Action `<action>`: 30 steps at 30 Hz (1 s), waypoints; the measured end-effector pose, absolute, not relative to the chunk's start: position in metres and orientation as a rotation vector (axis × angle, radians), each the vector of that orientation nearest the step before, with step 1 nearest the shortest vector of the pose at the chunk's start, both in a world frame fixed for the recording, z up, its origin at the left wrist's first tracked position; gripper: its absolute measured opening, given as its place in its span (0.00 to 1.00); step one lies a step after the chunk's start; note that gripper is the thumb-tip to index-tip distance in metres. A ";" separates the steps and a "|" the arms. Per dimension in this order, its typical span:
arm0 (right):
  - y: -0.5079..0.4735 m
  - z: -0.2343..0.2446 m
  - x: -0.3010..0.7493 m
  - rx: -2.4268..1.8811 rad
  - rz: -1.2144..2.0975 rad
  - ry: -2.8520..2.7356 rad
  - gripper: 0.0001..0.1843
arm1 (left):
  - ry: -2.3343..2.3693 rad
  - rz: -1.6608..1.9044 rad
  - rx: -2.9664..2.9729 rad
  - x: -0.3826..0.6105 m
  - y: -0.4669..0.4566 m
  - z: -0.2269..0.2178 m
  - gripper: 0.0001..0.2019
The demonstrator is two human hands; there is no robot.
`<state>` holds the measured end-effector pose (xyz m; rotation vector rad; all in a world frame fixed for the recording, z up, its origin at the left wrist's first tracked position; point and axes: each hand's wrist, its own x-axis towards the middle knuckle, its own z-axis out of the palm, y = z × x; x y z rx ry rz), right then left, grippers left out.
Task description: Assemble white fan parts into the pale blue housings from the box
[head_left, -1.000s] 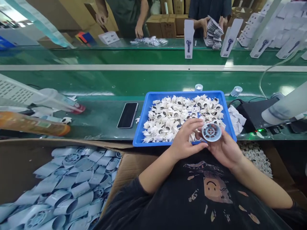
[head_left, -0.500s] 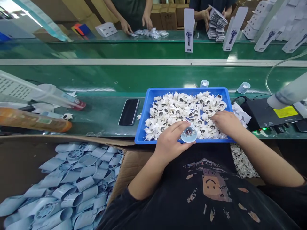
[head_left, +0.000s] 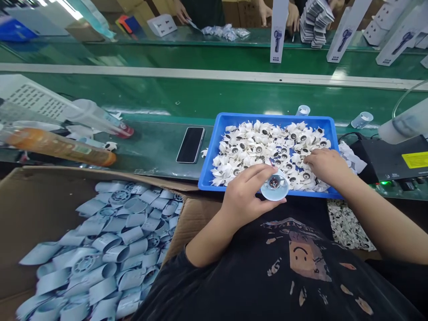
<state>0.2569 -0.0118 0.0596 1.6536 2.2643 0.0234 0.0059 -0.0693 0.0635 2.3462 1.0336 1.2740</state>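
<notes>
- Left hand [head_left: 245, 198]: positioned at the near edge of the blue tray [head_left: 267, 117], just in front of its front rim. Its fingers [head_left: 254, 173] are curled round a round shell [head_left: 274, 187] and grip it by the rim, with the thumb underneath.
- Round shell: pale blue, open face turned up, with a dark hub showing at its centre. It is clear of the worktop [head_left: 160, 147] and carried wholly by the left hand, overlapping the tray's near rim.
- Right hand [head_left: 327, 167]: inside the tray toward its near right corner, palm down, fingers bent onto the fan wheels [head_left: 257, 142]. Whether they pinch a wheel cannot be told, as the fingertips are lost in the pile.
- Fan wheels: small, white, dark-centred, heaped loose and filling most of the tray.
- Worktop: green, and the tray rests on it at the near edge.
- Left of the tray: a black phone [head_left: 190, 144] lies flat just beside it, screen dark. Well beyond the phone, an orange bottle [head_left: 63, 147] lies on its side.
- Below and left of the tray: an open cardboard box [head_left: 33, 200] holds many pale blue shells [head_left: 110, 249] of the same kind, piled loose.
- Right of the tray: a black device [head_left: 388, 162] with a yellow label and a green light lit at its front.
- Behind the tray: two small clear cups [head_left: 303, 110] stand near its far rim.
- Well behind the tray, across the green belt: upright white cartons [head_left: 279, 31] and the hands of other people [head_left: 293, 18].
</notes>
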 end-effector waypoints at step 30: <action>-0.064 0.091 0.244 1.796 -2.070 2.614 0.24 | 1.036 0.872 2.061 0.021 -0.063 0.047 0.28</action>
